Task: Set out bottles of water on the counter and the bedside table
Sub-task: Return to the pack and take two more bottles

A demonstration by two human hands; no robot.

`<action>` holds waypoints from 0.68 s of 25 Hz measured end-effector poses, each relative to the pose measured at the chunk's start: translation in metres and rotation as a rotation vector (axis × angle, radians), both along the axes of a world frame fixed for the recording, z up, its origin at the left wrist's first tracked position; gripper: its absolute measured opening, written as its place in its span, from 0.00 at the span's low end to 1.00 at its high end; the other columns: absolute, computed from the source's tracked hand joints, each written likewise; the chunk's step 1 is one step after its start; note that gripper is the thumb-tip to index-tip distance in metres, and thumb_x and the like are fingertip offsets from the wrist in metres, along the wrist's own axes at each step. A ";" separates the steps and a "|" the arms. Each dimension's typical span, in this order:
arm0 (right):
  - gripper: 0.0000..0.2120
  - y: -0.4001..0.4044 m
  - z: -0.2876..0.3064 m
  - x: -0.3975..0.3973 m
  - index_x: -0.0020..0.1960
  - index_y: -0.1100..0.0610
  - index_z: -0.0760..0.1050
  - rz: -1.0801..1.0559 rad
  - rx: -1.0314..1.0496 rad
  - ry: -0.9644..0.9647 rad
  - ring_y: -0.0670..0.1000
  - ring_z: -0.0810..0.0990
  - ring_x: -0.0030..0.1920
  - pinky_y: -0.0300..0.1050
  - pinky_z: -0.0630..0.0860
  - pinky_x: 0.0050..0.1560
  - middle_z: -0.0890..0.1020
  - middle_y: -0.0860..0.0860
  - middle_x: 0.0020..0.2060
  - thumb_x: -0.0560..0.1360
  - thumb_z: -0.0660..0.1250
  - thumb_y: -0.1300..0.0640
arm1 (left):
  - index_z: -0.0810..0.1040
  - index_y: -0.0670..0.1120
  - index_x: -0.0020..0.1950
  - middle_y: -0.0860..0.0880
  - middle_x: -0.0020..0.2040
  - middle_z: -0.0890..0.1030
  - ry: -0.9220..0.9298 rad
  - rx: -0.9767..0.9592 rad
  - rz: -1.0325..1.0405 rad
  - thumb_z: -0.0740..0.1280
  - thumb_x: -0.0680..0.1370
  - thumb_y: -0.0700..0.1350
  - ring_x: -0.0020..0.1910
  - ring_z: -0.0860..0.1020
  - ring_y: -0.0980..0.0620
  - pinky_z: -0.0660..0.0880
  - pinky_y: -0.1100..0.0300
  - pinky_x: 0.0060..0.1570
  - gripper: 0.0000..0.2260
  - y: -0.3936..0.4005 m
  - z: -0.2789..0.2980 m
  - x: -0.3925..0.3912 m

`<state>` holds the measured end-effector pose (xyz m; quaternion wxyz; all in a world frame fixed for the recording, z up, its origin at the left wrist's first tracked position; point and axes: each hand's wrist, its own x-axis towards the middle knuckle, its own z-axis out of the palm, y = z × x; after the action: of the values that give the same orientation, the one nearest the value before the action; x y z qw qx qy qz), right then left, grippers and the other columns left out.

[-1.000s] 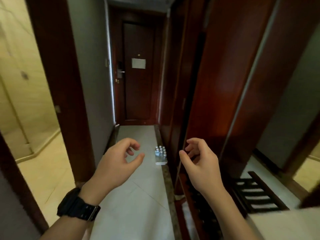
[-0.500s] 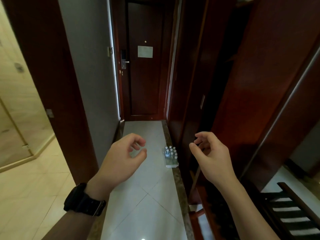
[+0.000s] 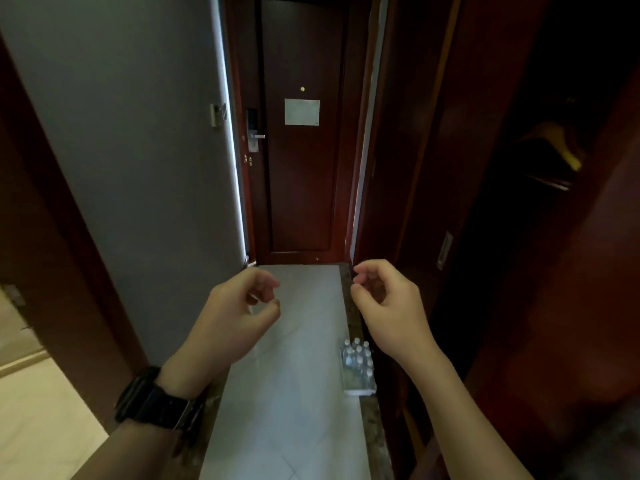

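Note:
A shrink-wrapped pack of small water bottles (image 3: 358, 367) with white caps stands on the pale floor tiles of a narrow hallway, against the right-hand skirting. My left hand (image 3: 239, 317), with a black watch on its wrist, hangs in the air to the left of the pack, fingers loosely curled and holding nothing. My right hand (image 3: 388, 306) hovers just above and slightly right of the pack, also loosely curled and holding nothing. Neither hand touches the pack. No counter or bedside table is in view.
A dark wooden entrance door (image 3: 301, 140) with a lever lock closes the hallway's far end. A grey wall (image 3: 138, 150) runs along the left, with a bathroom opening at the left edge. A dark open wardrobe (image 3: 536, 202) with a wooden hanger lines the right.
The view has advanced down the hallway, so the pack of bottles now sits much closer and lower in frame. Both hands stay raised, curled and holding nothing.

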<state>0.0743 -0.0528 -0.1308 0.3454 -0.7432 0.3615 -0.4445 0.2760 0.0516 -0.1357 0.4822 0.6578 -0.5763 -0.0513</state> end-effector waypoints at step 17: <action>0.07 -0.405 -0.089 0.200 0.44 0.52 0.81 -0.301 0.198 0.085 0.41 0.77 0.31 0.33 0.72 0.33 0.81 0.45 0.32 0.73 0.67 0.62 | 0.77 0.51 0.36 0.48 0.33 0.80 0.118 0.213 -0.295 0.67 0.69 0.36 0.31 0.76 0.53 0.73 0.59 0.35 0.09 -0.472 -0.073 0.205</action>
<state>0.2744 -0.4575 -0.2199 0.3307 -0.6612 0.5250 -0.4216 0.4812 -0.4208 -0.2092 0.4302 0.6093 -0.6285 -0.2206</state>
